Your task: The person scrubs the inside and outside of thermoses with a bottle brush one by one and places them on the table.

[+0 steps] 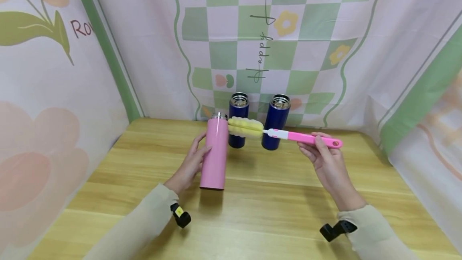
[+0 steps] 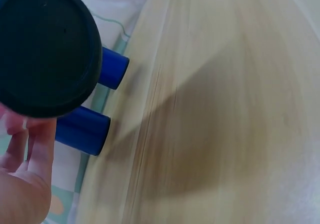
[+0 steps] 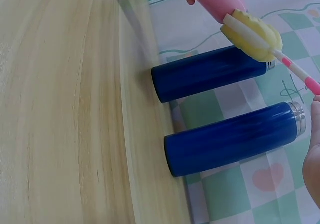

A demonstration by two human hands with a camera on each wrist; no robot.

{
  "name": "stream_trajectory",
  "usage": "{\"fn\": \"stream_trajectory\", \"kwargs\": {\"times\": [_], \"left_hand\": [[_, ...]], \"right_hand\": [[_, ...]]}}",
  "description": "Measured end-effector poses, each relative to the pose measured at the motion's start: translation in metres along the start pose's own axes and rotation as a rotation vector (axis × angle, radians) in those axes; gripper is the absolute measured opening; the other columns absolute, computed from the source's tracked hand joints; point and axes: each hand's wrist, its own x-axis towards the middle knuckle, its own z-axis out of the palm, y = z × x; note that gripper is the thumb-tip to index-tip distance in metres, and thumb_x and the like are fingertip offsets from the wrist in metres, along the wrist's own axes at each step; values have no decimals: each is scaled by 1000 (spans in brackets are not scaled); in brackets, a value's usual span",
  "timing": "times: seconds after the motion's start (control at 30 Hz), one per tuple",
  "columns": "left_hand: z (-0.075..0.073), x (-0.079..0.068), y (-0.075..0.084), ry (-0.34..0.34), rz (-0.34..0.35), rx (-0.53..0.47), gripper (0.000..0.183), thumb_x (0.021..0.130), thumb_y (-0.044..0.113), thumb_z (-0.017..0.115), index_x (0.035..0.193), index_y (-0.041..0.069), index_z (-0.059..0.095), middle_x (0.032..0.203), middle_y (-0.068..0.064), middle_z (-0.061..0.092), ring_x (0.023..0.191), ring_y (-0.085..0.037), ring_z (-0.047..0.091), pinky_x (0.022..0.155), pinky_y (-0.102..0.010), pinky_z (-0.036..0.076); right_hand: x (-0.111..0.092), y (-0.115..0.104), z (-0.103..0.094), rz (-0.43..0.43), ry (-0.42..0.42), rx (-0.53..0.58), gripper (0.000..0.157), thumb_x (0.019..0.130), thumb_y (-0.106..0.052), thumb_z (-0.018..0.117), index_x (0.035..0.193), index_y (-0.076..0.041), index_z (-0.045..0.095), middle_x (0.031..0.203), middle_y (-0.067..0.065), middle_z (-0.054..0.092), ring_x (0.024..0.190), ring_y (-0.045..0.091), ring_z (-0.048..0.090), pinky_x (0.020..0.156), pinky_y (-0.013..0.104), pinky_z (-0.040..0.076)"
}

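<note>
a person's left hand point(image 1: 191, 163) wraps the side of a tall pink bottle point(image 1: 215, 153), fingers curled against its wall to keep it upright and steady on the wooden table point(image 1: 274, 196). the right hand point(image 1: 326, 159) pinches the far end of a pink-handled bottle brush point(image 1: 288, 135), held level so its yellow sponge head point(image 1: 245, 126) sits right at the bottle's open steel mouth (lined up with the opening, though whether the sponge touches the rim is hard to tell from here). behind them, near the back edge of the table, stand two dark blue bottles point(image 1: 238, 119) point(image 1: 276, 121), lidless and well out of the hands' way. a draped cloth backdrop point(image 1: 306, 31) in pink and green checks, with flowers, closes in the scene on three sides.
</note>
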Motion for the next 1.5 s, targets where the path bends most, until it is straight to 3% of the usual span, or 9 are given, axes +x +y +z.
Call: {"fn": "stream_trajectory", "kwargs": {"times": [0.17,0.37,0.53,0.8,1.17,1.37,1.5], "left_hand": [[1,-2,0,-8,3,26,76,94,44,67,155,38,23,129,-21,57,107,-34,63,86,-49,53],[1,-2,-3,16,9,45,84,90,43,73,156,40,21,134,-15,52,109,-34,61,87,-50,53],[2,0,-3,37,29,57,84,90,42,73,156,39,22,135,-16,48,110,-35,58,88,-50,53],[1,0,0,63,22,79,78,90,49,72,154,38,28,130,-14,53,109,-32,60,88,-48,53],[-1,3,5,121,32,95,79,89,47,75,155,31,34,129,-16,55,106,-30,62,86,-42,54],[-1,3,7,142,57,77,75,89,49,74,153,34,36,129,-16,58,105,-30,64,83,-42,54],[-2,4,7,146,56,67,72,89,51,72,151,37,37,128,-16,61,105,-32,65,84,-44,54]], "right_hand": [[0,-1,3,-6,-30,30,25,108,-9,41,120,6,57,113,19,69,102,25,70,92,33,51],[-2,-3,6,-11,-53,22,25,108,-7,40,120,6,57,112,19,69,102,25,70,92,33,52],[-4,-5,5,-3,-86,40,25,108,-4,38,120,8,56,113,20,68,103,27,70,93,34,51],[-9,-7,-1,30,-175,128,30,108,1,32,120,8,59,114,23,68,104,30,70,92,38,48],[-14,-11,-7,55,-264,67,33,108,3,29,120,6,59,114,21,68,104,28,70,93,37,50],[-17,-13,-12,90,-312,65,33,107,6,28,119,9,59,112,22,68,103,31,70,90,38,52],[-20,-14,-14,132,-329,0,31,106,6,30,117,7,60,109,20,69,99,29,71,88,37,53]]}}
